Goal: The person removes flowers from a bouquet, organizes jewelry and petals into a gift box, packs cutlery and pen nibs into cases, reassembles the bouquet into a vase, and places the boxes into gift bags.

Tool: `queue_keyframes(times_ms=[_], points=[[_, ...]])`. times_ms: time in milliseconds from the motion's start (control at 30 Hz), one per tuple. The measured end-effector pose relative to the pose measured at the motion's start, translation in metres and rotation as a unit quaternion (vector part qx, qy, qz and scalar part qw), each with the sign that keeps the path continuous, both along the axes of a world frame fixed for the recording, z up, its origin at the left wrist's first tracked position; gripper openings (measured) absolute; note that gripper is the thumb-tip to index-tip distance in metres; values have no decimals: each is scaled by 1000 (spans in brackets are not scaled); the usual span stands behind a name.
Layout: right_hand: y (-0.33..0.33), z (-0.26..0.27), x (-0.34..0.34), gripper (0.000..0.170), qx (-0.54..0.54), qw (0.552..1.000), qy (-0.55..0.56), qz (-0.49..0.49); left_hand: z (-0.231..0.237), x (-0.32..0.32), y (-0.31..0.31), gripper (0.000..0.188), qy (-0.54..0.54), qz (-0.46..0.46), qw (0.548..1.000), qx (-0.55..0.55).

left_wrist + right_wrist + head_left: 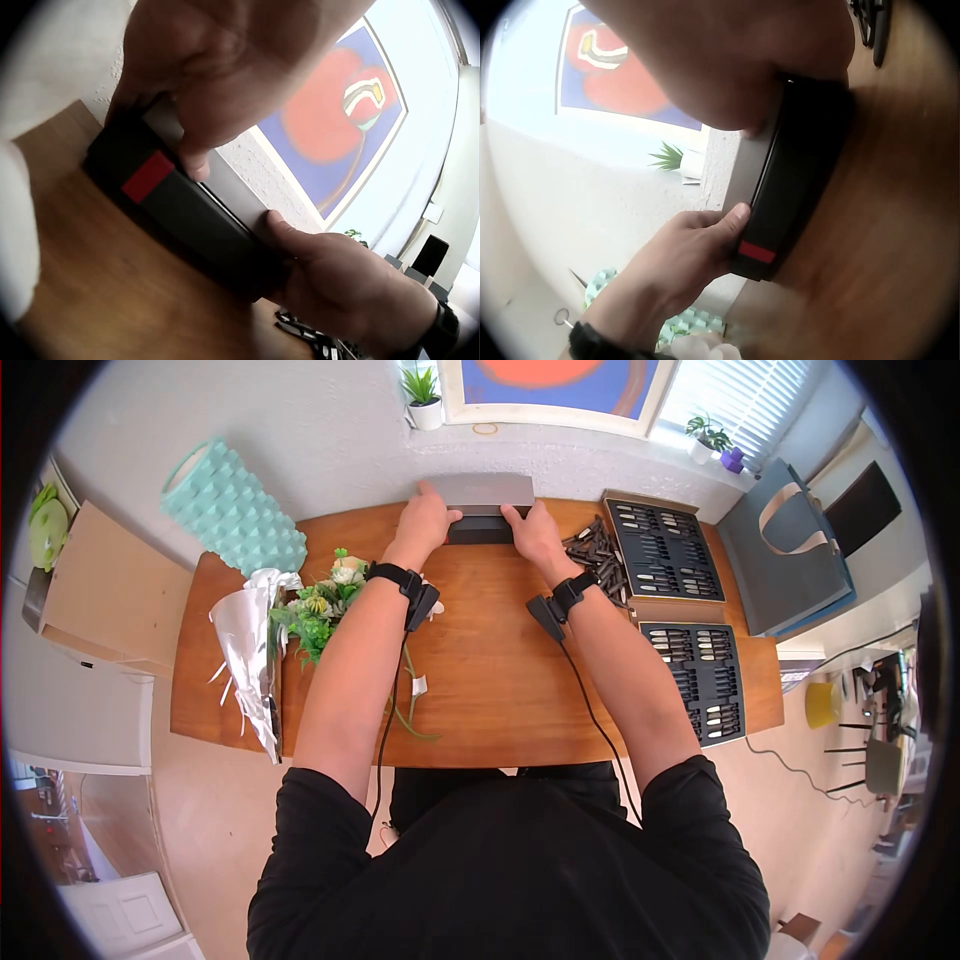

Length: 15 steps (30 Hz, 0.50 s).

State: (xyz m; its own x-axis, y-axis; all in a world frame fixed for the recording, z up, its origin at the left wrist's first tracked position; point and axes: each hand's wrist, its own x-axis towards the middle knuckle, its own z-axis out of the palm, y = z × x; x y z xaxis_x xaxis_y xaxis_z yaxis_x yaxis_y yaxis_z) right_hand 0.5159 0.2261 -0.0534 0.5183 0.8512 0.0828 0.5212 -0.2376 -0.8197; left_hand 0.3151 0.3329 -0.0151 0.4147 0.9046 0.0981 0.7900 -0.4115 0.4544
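A wide, low box-like thing with a grey top [488,488] and a black front [199,225] stands at the table's far edge, by the wall. A red patch [148,177] marks one end of its front, also seen in the right wrist view as a red band [757,251]. My left hand [424,522] grips its left end, thumb on the edge where grey meets black. At the other end, my right hand [537,532] grips it the same way. Parts of both hands' fingers are hidden behind it.
Left on the wooden table [480,660] are a spiky teal vase [235,505], artificial flowers [325,605] and silver wrapping [250,650]. Right are a pile of dark pieces [598,555] and two black trays [668,550] of slim items. A dark bag [785,560] stands beyond them.
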Motion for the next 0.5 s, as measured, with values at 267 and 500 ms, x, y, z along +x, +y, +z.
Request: queue_keyframes(times_ms=[267,500], points=[[21,-5,1,77,18,999,-32,-31,1,9,11,89,0,1,1000,27],[25,-8,1,69,23,999,-27,-38,-2,11,14,88,10,-4,999,48]])
